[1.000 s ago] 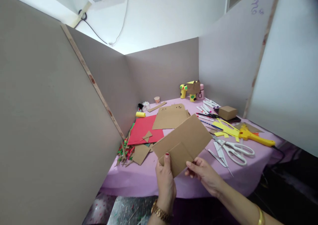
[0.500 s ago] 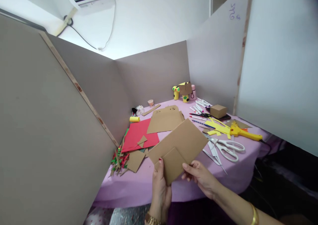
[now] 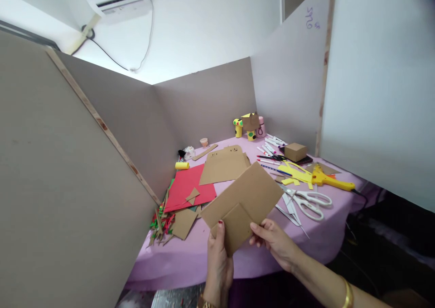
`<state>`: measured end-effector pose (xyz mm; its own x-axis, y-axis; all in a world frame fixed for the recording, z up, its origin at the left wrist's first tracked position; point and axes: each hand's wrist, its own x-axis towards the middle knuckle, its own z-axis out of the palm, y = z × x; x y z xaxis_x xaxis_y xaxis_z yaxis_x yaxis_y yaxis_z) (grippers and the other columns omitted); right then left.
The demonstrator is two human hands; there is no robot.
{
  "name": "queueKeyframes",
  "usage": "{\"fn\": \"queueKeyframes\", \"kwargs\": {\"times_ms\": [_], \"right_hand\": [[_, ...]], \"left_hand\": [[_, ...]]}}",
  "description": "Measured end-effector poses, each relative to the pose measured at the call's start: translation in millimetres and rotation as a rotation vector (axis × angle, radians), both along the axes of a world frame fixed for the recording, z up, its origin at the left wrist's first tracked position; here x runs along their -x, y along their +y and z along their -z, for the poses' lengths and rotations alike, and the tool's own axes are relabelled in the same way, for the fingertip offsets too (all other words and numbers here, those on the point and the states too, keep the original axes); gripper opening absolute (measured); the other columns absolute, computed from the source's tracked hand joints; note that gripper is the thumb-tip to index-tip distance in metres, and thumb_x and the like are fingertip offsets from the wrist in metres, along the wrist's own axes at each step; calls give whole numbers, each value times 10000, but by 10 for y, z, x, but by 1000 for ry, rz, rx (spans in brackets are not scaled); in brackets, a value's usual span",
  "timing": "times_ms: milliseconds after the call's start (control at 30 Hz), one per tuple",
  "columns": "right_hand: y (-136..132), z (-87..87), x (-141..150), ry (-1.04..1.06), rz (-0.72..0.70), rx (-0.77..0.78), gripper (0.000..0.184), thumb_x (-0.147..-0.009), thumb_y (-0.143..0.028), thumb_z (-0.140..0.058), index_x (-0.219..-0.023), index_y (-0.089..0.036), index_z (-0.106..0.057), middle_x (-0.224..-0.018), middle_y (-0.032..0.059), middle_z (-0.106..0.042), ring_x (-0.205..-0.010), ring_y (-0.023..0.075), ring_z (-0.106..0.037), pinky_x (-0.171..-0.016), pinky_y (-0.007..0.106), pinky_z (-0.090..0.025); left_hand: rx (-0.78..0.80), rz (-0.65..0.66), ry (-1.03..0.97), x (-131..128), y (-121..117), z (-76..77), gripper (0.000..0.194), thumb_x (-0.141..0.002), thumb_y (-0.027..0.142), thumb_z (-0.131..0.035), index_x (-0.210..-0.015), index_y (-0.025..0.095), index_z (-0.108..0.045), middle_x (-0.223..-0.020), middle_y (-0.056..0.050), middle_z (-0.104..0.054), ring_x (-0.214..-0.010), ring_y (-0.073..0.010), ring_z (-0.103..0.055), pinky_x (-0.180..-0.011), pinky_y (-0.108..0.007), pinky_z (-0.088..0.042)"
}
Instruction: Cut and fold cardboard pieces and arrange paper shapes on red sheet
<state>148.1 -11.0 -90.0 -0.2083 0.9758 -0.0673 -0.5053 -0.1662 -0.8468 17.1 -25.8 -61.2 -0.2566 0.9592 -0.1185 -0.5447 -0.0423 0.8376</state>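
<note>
I hold two brown cardboard pieces above the near edge of the purple table (image 3: 190,262). A small rectangular piece (image 3: 236,226) lies on top of a larger cardboard sheet (image 3: 249,192). My left hand (image 3: 219,262) pinches them from below, thumb on the small piece. At their lower right edge, my right hand (image 3: 272,242) grips them with its fingers. Both hands are closed on the cardboard.
The table carries red paper (image 3: 190,188), a folded cardboard cut-out (image 3: 224,165), cardboard scraps (image 3: 183,222), white scissors (image 3: 307,201), a yellow glue gun (image 3: 331,180), markers (image 3: 272,149), a small brown box (image 3: 295,151) and a yellow paper-roll figure (image 3: 246,126). Tall partition boards (image 3: 68,185) wall in the left, back and right.
The view has drifted so everything sits slightly further left and lower. My hands keep the same grip on the cardboard pieces.
</note>
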Motion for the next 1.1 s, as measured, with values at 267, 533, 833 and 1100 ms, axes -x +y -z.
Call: {"fn": "queueKeyframes", "kwargs": {"times_ms": [267,533,833,1100], "right_hand": [[-18,-23,-7,12,-44,-10,407,-604,-538,-726,-640,-142,-638,-539,23,-659,-477,121,-566,-458,222,-333],[113,-37,-171,54,72,-8,354,-639,-530,-704,-633,-198,-581,-563,-16,-636,-508,131,-528,-483,238,-372],[352,-133,-539,32,195,-50,315,-640,-489,-725,-708,-206,-605,-545,-36,-613,-495,125,-485,-469,246,-336],[308,-112,-453,27,176,-34,355,-617,-502,-736,-619,-181,-584,-536,-8,-644,-481,121,-522,-448,232,-362]], "left_hand": [[44,-9,42,11,9,12,523,-666,298,-715,-1143,185,-533,-986,-71,-691,-909,-199,-641,-814,-304,-484],[79,150,159,94,19,28,462,-647,322,-725,-1049,164,-561,-944,-96,-700,-877,-224,-652,-761,-324,-501],[118,-93,225,561,127,-116,438,-529,338,-795,-882,169,-597,-765,-8,-699,-686,-148,-649,-669,-246,-491],[112,-55,233,448,96,-161,433,-515,372,-795,-841,163,-603,-731,-20,-693,-727,-190,-658,-688,-281,-494]]}}
